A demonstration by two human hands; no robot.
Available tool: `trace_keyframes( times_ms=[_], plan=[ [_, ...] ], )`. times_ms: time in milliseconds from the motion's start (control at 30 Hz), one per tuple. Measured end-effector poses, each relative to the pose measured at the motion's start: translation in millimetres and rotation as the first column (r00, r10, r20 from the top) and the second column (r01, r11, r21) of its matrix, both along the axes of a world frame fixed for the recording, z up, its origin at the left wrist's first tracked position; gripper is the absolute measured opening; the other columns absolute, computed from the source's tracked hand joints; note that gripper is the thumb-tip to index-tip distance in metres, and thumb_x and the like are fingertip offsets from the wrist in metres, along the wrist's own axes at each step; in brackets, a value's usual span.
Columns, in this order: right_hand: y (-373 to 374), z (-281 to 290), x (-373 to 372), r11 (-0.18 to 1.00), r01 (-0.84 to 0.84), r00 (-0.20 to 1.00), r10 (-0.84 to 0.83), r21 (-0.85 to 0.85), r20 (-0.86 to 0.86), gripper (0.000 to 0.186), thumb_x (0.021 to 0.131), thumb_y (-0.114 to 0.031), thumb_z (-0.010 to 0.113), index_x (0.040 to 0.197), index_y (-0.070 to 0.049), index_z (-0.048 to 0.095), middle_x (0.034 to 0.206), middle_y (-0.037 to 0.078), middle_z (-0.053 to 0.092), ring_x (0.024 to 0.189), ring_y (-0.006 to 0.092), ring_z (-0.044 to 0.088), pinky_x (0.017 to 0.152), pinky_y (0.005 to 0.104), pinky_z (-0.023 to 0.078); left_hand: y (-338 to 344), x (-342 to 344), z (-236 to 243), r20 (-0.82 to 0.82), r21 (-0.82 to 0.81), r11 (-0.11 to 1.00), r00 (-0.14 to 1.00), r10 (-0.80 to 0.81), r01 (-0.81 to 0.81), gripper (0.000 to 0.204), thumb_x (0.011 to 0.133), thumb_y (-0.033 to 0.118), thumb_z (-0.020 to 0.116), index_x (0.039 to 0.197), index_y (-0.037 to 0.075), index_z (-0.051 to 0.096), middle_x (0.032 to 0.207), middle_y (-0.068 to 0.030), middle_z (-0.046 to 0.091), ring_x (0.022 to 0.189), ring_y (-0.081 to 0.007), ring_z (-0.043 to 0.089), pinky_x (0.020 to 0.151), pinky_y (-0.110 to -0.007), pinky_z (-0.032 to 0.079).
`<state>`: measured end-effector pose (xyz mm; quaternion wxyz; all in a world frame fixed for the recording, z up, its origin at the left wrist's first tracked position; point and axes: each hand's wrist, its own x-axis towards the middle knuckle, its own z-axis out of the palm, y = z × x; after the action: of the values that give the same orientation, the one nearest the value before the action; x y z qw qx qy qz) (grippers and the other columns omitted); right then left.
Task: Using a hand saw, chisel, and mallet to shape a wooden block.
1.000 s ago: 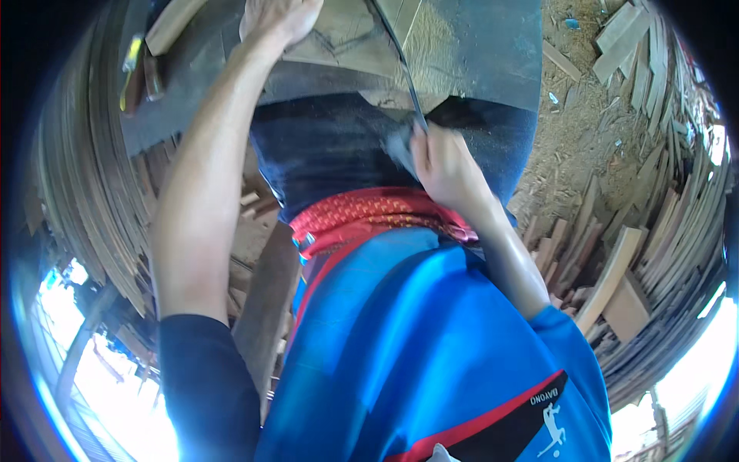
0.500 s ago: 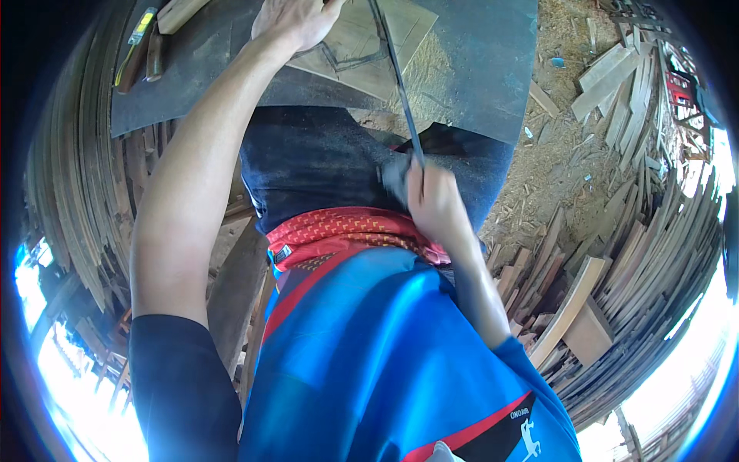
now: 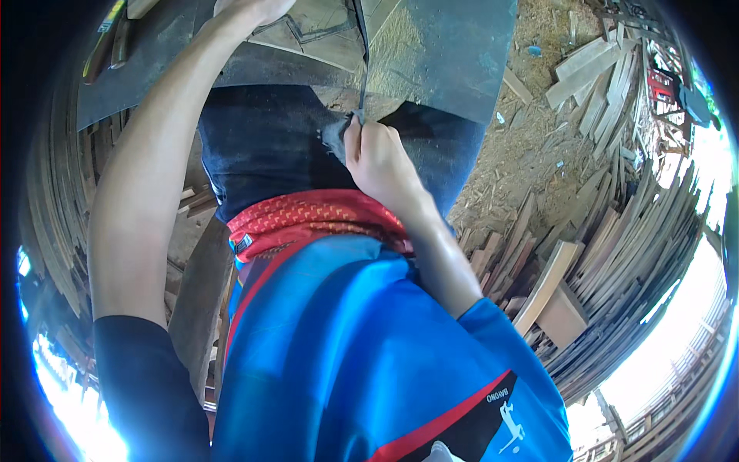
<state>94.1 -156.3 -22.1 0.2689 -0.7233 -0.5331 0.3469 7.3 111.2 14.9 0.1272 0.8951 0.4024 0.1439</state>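
My right hand (image 3: 379, 154) is closed around the lower end of a long, thin, dark bar-like tool (image 3: 363, 65), its exact kind unclear. Grey cloth-like material (image 3: 336, 137) shows beside the grip. From there the tool runs up across a flat wooden board (image 3: 335, 48) and leaves the picture at the top. Dark angular lines mark the board's face. My left hand (image 3: 254, 9) is at the board's upper left, its fingers cut off by the picture's top edge. Pale sawdust (image 3: 396, 42) lies right of the tool.
The board rests on a dark sheet-topped work surface (image 3: 462, 61), close to my legs. Hand tools (image 3: 119, 42) lie at its far left. Stacked wood strips (image 3: 639, 254) and offcuts (image 3: 589, 73) fill the right side. Wood chips cover the floor (image 3: 493, 162).
The whole view has shifted, so the scene sits farther left and higher. My right hand, still on the tool, has moved left, and the tool now stands more upright in the picture.
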Motion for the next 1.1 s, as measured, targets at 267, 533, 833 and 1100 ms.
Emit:
trace_keyframes(
  times_ms=[267, 533, 833, 1100],
  plan=[
    [-31.2, -20.2, 15.0, 0.930, -0.238, 0.878, 0.082, 0.281, 0.472, 0.010, 0.097, -0.009, 0.061, 0.095, 0.001, 0.059, 0.085, 0.018, 0.060, 0.073, 0.0372, 0.058, 0.060, 0.0453, 0.043, 3.7, 0.4, -1.0, -0.018, 0.003, 1.000, 1.000, -0.022, 0.022, 0.030, 0.105, 0.030, 0.049, 0.116, 0.008, 0.065, 0.123, -0.0088, 0.061, 0.120, -0.0308, 0.053, 0.106, -0.044, 0.041],
    [-106.6, 51.0, 37.0, 0.958, 0.091, 0.995, -0.096, -0.272, -0.002, 0.024, 0.102, -0.019, 0.055, 0.090, 0.002, 0.054, 0.070, 0.031, 0.061, 0.069, 0.0509, 0.063, 0.061, 0.0596, 0.047, 4.2, -4.4, -8.4, 0.028, 0.165, 0.982, 0.995, -0.098, 0.092, 0.021, 0.103, 0.025, 0.054, 0.110, 0.008, 0.064, 0.116, -0.0093, 0.063, 0.112, -0.0307, 0.057, 0.097, -0.043, 0.047],
    [-90.2, 109.3, 120.7, 0.890, 0.427, 0.900, -0.435, -0.158, -0.017, 0.026, 0.101, -0.023, 0.055, 0.100, 0.003, 0.056, 0.074, 0.024, 0.062, 0.073, 0.0422, 0.064, 0.068, 0.0492, 0.046, 12.1, -15.8, -27.1, 0.076, 0.228, 0.955, 0.974, -0.211, 0.189, 0.041, 0.103, 0.047, 0.051, 0.128, 0.018, 0.064, 0.132, -0.0060, 0.062, 0.128, -0.0312, 0.055, 0.120, -0.050, 0.030],
    [-23.2, 69.9, 145.5, 0.957, 0.251, 0.952, -0.216, -0.146, 0.218, 0.033, 0.099, -0.029, 0.058, 0.114, 0.001, 0.057, 0.079, 0.028, 0.066, 0.081, 0.0469, 0.067, 0.072, 0.0511, 0.051, -114.9, -27.0, 10.9, 0.087, -0.003, 0.979, 0.975, -0.204, 0.205, 0.079, 0.080, 0.055, 0.079, 0.144, 0.017, 0.052, 0.158, -0.0170, 0.037, 0.144, -0.0392, 0.039, 0.120, -0.064, 0.022]
  ],
)
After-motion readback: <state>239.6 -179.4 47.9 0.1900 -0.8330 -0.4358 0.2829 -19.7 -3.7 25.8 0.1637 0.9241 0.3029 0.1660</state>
